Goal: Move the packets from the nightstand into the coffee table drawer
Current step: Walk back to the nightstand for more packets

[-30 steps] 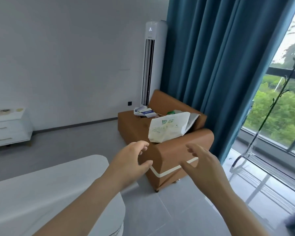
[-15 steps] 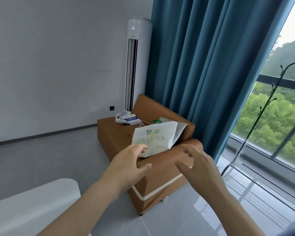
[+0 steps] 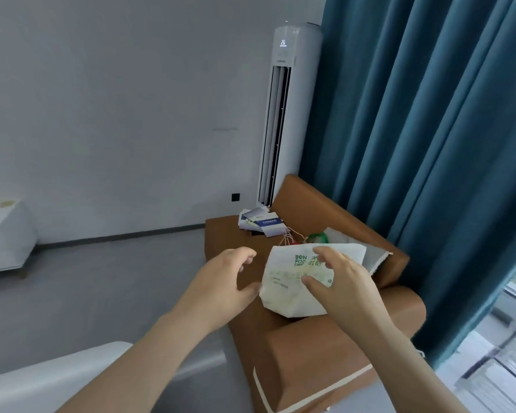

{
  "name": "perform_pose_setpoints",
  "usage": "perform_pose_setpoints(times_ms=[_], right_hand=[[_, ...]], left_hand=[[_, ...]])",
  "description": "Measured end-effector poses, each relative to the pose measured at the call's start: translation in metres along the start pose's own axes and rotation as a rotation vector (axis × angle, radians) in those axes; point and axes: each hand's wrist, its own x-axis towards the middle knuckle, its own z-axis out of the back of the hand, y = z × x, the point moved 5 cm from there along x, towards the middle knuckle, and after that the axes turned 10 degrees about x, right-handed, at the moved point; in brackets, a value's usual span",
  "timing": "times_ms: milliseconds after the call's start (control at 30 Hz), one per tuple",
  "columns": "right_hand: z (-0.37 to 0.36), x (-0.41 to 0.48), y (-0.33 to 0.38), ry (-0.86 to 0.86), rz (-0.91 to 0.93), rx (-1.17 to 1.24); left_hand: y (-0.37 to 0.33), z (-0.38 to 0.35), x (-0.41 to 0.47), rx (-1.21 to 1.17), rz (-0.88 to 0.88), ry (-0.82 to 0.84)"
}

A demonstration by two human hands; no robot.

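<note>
A white paper bag with green print (image 3: 289, 281) lies on the seat of a brown leather armchair (image 3: 316, 347). My left hand (image 3: 221, 281) hovers just left of the bag, fingers loosely curved, holding nothing. My right hand (image 3: 343, 284) is spread in front of the bag's right half, fingers apart; I cannot tell whether it touches the bag. Behind the bag, blue and white packets (image 3: 261, 223) are piled at the seat's far end, with a green item (image 3: 318, 237) and thin strings beside them.
A tall white air conditioner (image 3: 286, 114) stands against the wall behind the chair. Teal curtains (image 3: 429, 129) hang on the right beside a window. A white drawer cabinet (image 3: 3, 236) sits far left. A white rounded surface (image 3: 57, 380) fills the lower left.
The view has closed in on the armchair. Both hands have reached forward; the right hand now overlaps the white bag and the left hand is beside its left edge.
</note>
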Motion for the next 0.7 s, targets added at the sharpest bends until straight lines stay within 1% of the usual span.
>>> perform_pose_setpoints(times_ms=[167, 300, 500, 700], right_hand=[[-0.038, 0.096, -0.002, 0.099, 0.094, 0.018], [-0.086, 0.162, 0.007, 0.176, 0.173, 0.048], [-0.177, 0.266, 0.045, 0.254, 0.259, 0.038], [-0.266, 0.364, 0.099, 0.343, 0.304, 0.038]], left_hand=[[0.043, -0.001, 0.063, 0.028, 0.111, -0.051], [0.095, 0.004, 0.104, 0.068, 0.197, -0.083], [0.202, 0.02, 0.172, 0.132, 0.305, -0.131], [0.31, 0.048, 0.234, 0.12, 0.393, -0.15]])
